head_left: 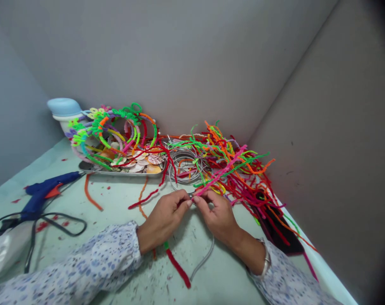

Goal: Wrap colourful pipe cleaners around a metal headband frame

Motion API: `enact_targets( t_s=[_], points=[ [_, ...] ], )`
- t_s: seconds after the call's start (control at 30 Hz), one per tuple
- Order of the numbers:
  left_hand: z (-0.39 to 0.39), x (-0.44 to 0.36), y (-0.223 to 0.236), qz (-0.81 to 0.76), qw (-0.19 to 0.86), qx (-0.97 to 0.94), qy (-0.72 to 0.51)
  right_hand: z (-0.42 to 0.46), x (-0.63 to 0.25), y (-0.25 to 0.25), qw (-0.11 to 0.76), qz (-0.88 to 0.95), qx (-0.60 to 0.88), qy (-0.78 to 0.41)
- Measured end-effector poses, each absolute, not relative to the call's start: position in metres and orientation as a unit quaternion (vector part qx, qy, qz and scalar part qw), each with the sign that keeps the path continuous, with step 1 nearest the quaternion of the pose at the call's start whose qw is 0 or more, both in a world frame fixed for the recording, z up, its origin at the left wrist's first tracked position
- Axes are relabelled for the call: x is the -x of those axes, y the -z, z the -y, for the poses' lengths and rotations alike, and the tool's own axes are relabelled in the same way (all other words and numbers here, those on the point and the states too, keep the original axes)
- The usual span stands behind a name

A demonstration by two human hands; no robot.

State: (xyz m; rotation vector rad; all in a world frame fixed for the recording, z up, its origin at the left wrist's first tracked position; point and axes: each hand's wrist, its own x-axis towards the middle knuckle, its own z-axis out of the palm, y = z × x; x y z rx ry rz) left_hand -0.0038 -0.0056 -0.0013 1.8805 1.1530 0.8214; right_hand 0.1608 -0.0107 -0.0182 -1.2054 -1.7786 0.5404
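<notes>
Pink pipe cleaner [223, 173] held at its near end by the right hand [220, 215], centre of frame.
Strand laid up and rightward across a multicoloured pile of pipe cleaners [243, 169]; right grip closed on it. Left hand [165, 217] met fingertip to fingertip with the right, its grip pinched closed; small grey item seen between, too small to name. Grey cord [205, 259] curved below the hands, lower centre, its lower end near a red pipe cleaner [178, 267]. Wire coil [187, 180] noted beyond the hands. Shells [141, 162] contained in a metal tray [131, 174], left of centre, overhung by colourful hoops [116, 114]. Blue glue gun [41, 197] laid on the worktop [116, 197] at left; blue-lidded bottle [65, 111] stood upper left.
</notes>
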Motion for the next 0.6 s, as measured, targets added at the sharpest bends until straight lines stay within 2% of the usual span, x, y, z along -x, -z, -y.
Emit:
enact_targets(
  t_s=[0.2, 0.6],
  points=[
    [0.004, 0.004, 0.005, -0.462, 0.382, -0.729, -0.33, 0.013, -0.159, 0.019, 0.475, 0.734, 0.462, -0.151],
    [0.002, 0.006, 0.0, -0.48, 0.392, -0.705, -0.345, 0.018, -0.158, 0.009, 0.507, 0.764, 0.383, -0.115]
  ],
)
